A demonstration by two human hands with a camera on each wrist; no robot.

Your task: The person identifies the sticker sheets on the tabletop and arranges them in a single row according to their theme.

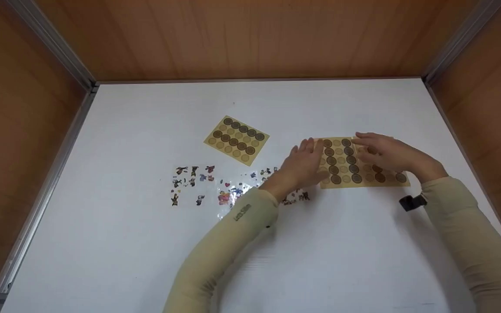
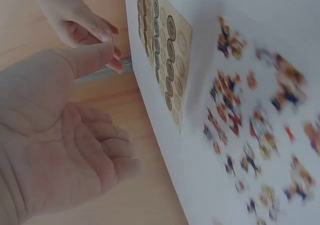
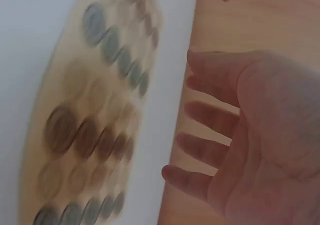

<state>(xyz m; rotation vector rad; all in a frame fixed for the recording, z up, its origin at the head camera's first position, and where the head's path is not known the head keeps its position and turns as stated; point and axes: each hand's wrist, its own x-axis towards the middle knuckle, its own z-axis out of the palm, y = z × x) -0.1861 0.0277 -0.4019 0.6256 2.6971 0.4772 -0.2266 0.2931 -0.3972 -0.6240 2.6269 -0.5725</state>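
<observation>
Two tan sheets of round stickers lie side by side at the right of the table. My left hand [image 1: 301, 167], fingers extended, is at the left edge of the nearer-to-centre sheet [image 1: 341, 167]. Over the right-hand sheet [image 1: 390, 177] is my right hand [image 1: 387, 152], covering part of its stickers. In the right wrist view the right hand [image 3: 270, 130] has its fingers loosely spread and holds nothing. The left wrist view shows the left palm [image 2: 50, 140] with nothing in it. Whether either hand touches the sheets is hard to tell.
Another tan sticker sheet [image 1: 236, 140] lies tilted near the table's middle. Clear sheets of small colourful figure stickers [image 1: 193, 182] spread left of and beneath the left forearm. Wooden panels [image 1: 250, 39] enclose the white table [image 1: 115, 261] at the back and sides.
</observation>
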